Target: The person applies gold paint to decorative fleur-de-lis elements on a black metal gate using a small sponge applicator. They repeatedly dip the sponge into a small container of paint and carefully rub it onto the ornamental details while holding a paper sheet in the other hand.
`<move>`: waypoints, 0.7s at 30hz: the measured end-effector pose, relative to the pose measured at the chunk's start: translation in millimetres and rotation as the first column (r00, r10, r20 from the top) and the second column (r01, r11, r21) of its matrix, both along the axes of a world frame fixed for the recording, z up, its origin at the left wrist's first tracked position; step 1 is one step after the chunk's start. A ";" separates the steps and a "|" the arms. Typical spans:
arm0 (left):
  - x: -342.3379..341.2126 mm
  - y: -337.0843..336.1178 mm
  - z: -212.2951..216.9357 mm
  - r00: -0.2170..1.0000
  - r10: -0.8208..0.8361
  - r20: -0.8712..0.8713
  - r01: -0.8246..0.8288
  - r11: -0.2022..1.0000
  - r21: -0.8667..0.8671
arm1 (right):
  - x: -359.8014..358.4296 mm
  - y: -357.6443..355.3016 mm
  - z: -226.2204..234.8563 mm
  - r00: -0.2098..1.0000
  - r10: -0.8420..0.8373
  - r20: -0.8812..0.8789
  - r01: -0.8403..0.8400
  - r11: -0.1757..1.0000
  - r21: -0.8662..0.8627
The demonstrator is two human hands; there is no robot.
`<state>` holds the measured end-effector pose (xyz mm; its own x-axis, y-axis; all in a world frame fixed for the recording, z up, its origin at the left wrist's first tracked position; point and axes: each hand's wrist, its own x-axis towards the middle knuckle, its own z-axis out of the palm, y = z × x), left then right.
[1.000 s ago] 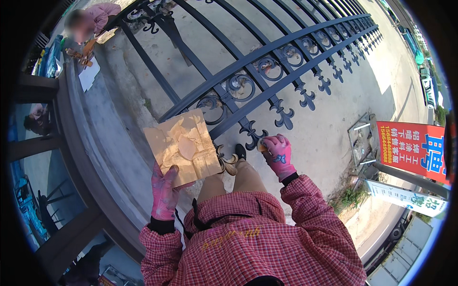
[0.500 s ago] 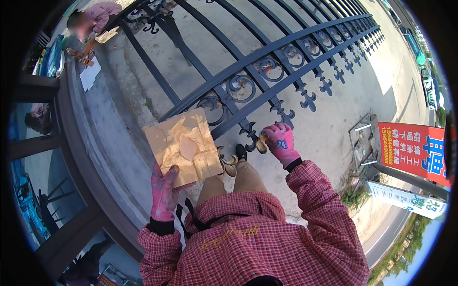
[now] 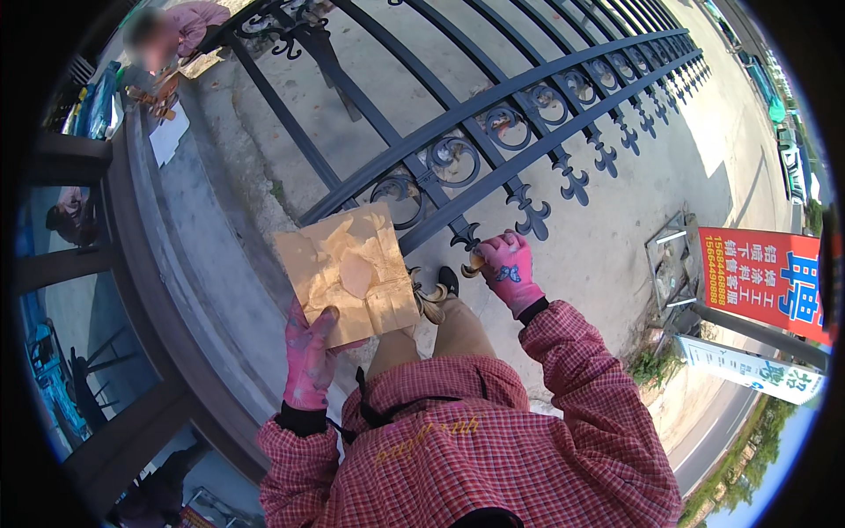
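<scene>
My left hand, in a pink glove, holds up a square of brown cardboard. Its face is creased and torn, with a paler patch in the middle. Further right, the pink-gloved right hand is closed at the tip of a dark fleur-de-lis finial on the metal fence. Beside the fingers a curl of the finial looks gold. Whatever they pinch is hidden. A gold-coloured finial shows between the cardboard and my legs. Several dark finials continue toward the far right.
Another person crouches at the far left, near a white sheet on a concrete ledge. Brown-framed glass stands at left. A red sign and a metal frame are at right.
Both the fence and the cardboard appear slightly lower and further right in view. My right hand has shifted a little left, staying at the finial's tip.
</scene>
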<state>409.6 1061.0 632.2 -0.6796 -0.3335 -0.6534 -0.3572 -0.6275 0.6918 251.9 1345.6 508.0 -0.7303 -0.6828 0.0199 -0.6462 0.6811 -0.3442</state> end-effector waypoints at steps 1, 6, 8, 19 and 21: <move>-1.4 0.1 0.3 1.000 -0.011 -0.015 0.011 1.000 -0.015 | -3.3 -0.2 2.3 0.996 -0.084 0.000 0.084 0.996 -0.012; -1.5 -1.4 -1.8 0.998 -0.046 -0.035 0.045 0.998 -0.042 | 13.4 -1.8 -3.9 0.999 -0.053 -0.004 0.053 0.999 0.007; -4.8 -2.9 0.6 0.997 -0.059 -0.046 0.057 0.997 -0.046 | 11.9 3.9 -1.1 0.980 -0.199 -0.006 0.199 0.980 -0.014; -13.2 -4.2 -3.1 0.994 -0.103 -0.036 0.101 0.993 -0.059 | 45.6 40.5 -9.6 0.962 -0.244 -0.122 0.238 0.970 -0.057; -14.2 -2.6 -0.7 0.994 -0.101 -0.039 0.099 0.993 -0.068 | 42.4 50.5 -7.3 0.901 -0.432 -0.041 0.428 0.900 -0.087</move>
<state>395.4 1058.4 631.5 -0.7381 -0.3038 -0.6024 -0.3855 -0.5429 0.7461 294.4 1396.1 500.8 -0.9484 -0.2976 0.1093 -0.3166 0.8713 -0.3750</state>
